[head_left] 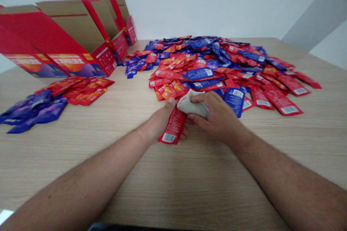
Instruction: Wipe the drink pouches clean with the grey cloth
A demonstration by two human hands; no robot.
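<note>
My left hand (159,121) is closed around a red sachet (173,126), its printed back with the barcode facing up. In my right hand (221,117) is a folded whitish cloth (193,104), pressed against the sachet's upper end. Parts of my left fingers are hidden beneath the sachet. Just beyond both hands spreads a large heap of red and blue sachets (200,74). The blue sachet (234,100) lies close to my right hand at the heap's near edge.
To the left lie a small group of red-orange sachets (78,88) and a group of blue-purple sachets (35,110). Behind them stand several open red cartons (81,63) with raised brown flaps. A white wall (189,3) rises behind the wooden table (130,191).
</note>
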